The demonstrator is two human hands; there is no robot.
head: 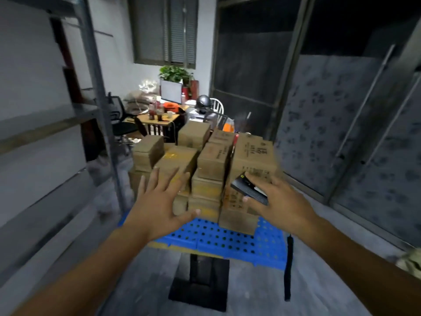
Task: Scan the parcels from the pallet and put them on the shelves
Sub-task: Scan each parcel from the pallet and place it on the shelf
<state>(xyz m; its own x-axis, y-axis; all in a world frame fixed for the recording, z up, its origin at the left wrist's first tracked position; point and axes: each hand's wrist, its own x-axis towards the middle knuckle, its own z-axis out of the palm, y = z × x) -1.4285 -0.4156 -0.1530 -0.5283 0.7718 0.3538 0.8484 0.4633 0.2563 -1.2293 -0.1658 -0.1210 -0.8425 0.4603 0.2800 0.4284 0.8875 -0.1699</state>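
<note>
On the blue pallet (227,238) with its many round holes sat the parcels (205,169), brown cardboard boxes piled in close stacks, some high and some low. They were blurry, and some hid behind others, so I could not count them all, but there were more than ten. The big one on the right had dark print on its side. One left hand (159,201) reached toward the front boxes with its fingers straight and spread wide, holding nothing; I could not tell if it touched a box. One right hand (280,201) gripped one small black scanner (248,189) between thumb and fingers, close to the big printed box. A black strap (288,270) hung down under that arm. A black stand (200,283) showed below the pallet's near edge, on a grey floor (319,281). Grey metal shelves (45,124) stood on the left. Behind the pallet was one wooden desk (159,118) with one screen (170,91), one green plant (175,74) and one dark helmet (203,101). Two chairs stood near it, one black chair (120,119) and one white chair (217,106). A window (165,30) was high on the back wall.
</note>
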